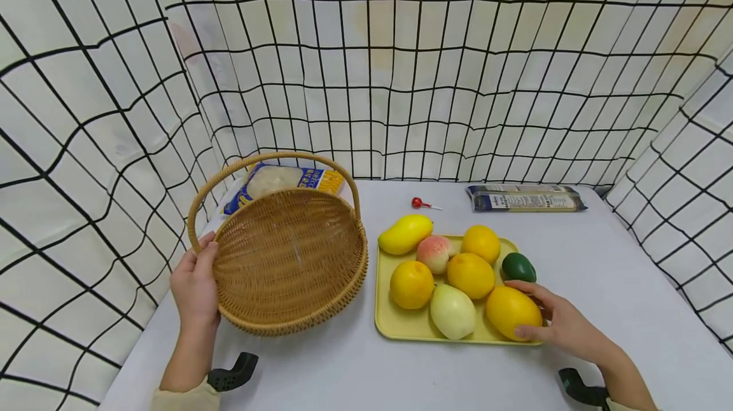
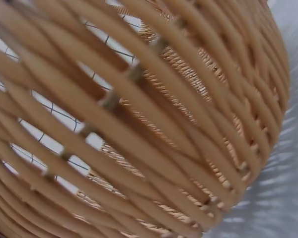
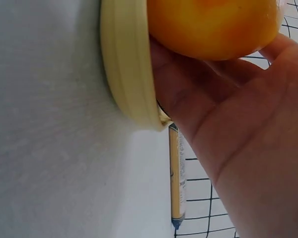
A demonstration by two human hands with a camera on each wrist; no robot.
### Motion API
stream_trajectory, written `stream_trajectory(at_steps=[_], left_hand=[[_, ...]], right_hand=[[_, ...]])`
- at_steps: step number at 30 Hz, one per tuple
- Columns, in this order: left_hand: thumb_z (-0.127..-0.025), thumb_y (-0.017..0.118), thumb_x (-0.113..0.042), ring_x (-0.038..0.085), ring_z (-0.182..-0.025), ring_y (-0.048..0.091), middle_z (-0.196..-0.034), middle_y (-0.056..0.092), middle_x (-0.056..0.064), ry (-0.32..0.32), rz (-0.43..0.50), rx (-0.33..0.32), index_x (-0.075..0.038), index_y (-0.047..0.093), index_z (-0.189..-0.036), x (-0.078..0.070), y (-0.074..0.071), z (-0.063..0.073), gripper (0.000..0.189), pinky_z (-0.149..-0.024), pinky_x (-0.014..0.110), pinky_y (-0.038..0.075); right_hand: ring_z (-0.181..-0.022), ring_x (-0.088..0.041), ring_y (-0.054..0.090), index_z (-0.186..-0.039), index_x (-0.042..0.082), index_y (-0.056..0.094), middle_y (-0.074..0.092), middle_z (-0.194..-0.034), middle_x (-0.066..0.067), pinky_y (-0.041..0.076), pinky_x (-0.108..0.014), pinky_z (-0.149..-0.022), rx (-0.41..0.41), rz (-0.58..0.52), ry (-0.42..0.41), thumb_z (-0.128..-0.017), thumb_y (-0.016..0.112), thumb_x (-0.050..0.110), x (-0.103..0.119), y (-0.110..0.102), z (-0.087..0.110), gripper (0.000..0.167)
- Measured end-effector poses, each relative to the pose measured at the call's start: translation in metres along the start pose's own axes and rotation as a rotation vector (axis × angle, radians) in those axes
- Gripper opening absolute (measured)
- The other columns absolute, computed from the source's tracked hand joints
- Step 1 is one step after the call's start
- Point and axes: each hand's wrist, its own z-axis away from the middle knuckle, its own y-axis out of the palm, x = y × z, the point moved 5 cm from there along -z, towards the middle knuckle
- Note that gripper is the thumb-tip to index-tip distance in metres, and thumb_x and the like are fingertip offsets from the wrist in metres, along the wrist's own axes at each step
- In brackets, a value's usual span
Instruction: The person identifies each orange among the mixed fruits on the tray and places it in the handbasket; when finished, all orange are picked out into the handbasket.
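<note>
My left hand [image 1: 196, 284] grips the left rim of a round wicker basket [image 1: 292, 264] near the foot of its handle, thumb on the inner side. The basket is tilted, its inside facing me; its woven wall [image 2: 139, 109] fills the left wrist view. At the front right corner of a yellow tray [image 1: 395, 329], my right hand [image 1: 567, 328] holds an orange-yellow fruit [image 1: 512, 313], thumb in front and fingers behind. In the right wrist view this fruit [image 3: 216, 25] sits against the fingers, beside the tray rim [image 3: 131, 69]. The fingertips are partly hidden there.
Also on the tray are a mango [image 1: 405, 234], a peach [image 1: 434, 253], a pale pear [image 1: 453, 312], a dark green fruit [image 1: 518, 267] and several orange-yellow fruits [image 1: 412, 284]. Behind lie a lollipop [image 1: 418, 203], a long packet [image 1: 525, 198] and a blue-yellow bag [image 1: 275, 179]. Black netting [image 1: 395, 86] surrounds the table.
</note>
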Motion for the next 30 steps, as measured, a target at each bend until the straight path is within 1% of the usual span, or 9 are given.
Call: stream_trajectory(at_steps=[4,6,11,15,17,20,24,27,30], left_hand=[[-0.094,0.063,-0.028,0.003,-0.099,0.053,-0.125,0.061,0.002,-0.002,-0.071,0.01,-0.006,0.064,-0.127,0.0,0.002,-0.001,0.039,-0.077,0.015,0.042],[-0.094,0.064,-0.025,0.004,-0.102,0.054,-0.126,0.061,0.002,-0.021,-0.007,0.025,-0.005,0.063,-0.126,0.001,0.001,-0.002,0.038,-0.078,0.014,0.043],[-0.094,0.064,-0.012,0.011,-0.116,0.054,-0.135,0.058,0.001,-0.079,0.237,0.097,0.0,0.061,-0.118,0.006,-0.002,-0.002,0.028,-0.084,0.014,0.048],[-0.095,0.06,-0.01,0.013,-0.123,0.051,-0.139,0.055,0.003,-0.087,0.308,0.16,0.001,0.062,-0.117,0.009,0.0,-0.002,0.024,-0.09,0.016,0.046],[-0.096,0.059,-0.011,0.014,-0.125,0.05,-0.14,0.054,0.002,-0.09,0.323,0.184,0.001,0.062,-0.117,0.01,0.001,-0.002,0.024,-0.092,0.016,0.045],[-0.097,0.057,-0.013,0.013,-0.126,0.049,-0.141,0.053,0.002,-0.078,0.321,0.207,0.001,0.06,-0.123,0.012,0.002,-0.002,0.029,-0.094,0.016,0.044],[-0.098,0.057,-0.015,0.012,-0.119,0.051,-0.138,0.054,0.004,-0.044,0.28,0.202,-0.004,0.058,-0.133,0.013,0.001,-0.001,0.037,-0.089,0.015,0.046],[-0.099,0.057,-0.022,0.013,-0.12,0.05,-0.136,0.055,0.003,-0.001,0.231,0.186,-0.002,0.065,-0.109,0.013,0.001,-0.001,0.024,-0.087,0.014,0.045],[-0.099,0.055,-0.031,0.016,-0.126,0.046,-0.137,0.055,0.003,0.037,0.218,0.186,-0.001,0.059,-0.085,0.014,0.001,-0.001,0.034,-0.089,0.014,0.043]], right_hand=[[-0.103,-0.01,0.056,-0.146,0.015,0.041,0.052,-0.137,-0.008,0.048,-0.026,-0.085,0.028,-0.008,0.002,-0.085,0.075,0.024,-0.002,0.004,-0.001,0.07],[-0.102,-0.011,0.056,-0.146,0.014,0.041,0.052,-0.136,-0.007,0.048,-0.026,-0.085,0.026,-0.007,-0.003,-0.085,0.075,0.024,-0.001,0.005,-0.002,0.071],[-0.102,-0.011,0.055,-0.145,0.016,0.042,0.052,-0.135,-0.01,0.049,-0.026,-0.083,-0.018,-0.038,-0.023,-0.087,0.071,0.021,0.008,0.003,-0.002,0.065],[-0.105,-0.01,0.055,-0.147,0.013,0.039,0.049,-0.137,-0.009,0.049,-0.024,-0.086,-0.068,-0.102,-0.057,-0.091,0.066,0.014,0.019,-0.005,-0.001,0.062],[-0.106,-0.01,0.055,-0.147,0.011,0.038,0.048,-0.138,-0.006,0.049,-0.023,-0.087,-0.089,-0.119,-0.083,-0.091,0.065,0.011,0.025,-0.009,-0.002,0.061],[-0.107,-0.008,0.055,-0.147,0.011,0.039,0.047,-0.138,-0.004,0.049,-0.022,-0.087,-0.128,-0.096,-0.117,-0.091,0.065,0.01,0.033,-0.014,-0.008,0.062],[-0.107,-0.006,0.054,-0.148,0.011,0.038,0.046,-0.141,-0.007,0.049,-0.02,-0.086,-0.17,-0.037,-0.156,-0.091,0.066,0.01,0.045,-0.019,-0.022,0.063],[-0.105,-0.008,0.055,-0.149,0.013,0.037,0.046,-0.142,-0.008,0.049,-0.021,-0.085,-0.182,-0.004,-0.172,-0.09,0.067,0.011,0.056,-0.022,-0.031,0.065],[-0.103,-0.011,0.056,-0.149,0.018,0.036,0.047,-0.14,-0.008,0.051,-0.023,-0.082,-0.187,0.0,-0.181,-0.09,0.067,0.012,0.068,-0.022,-0.041,0.067]])
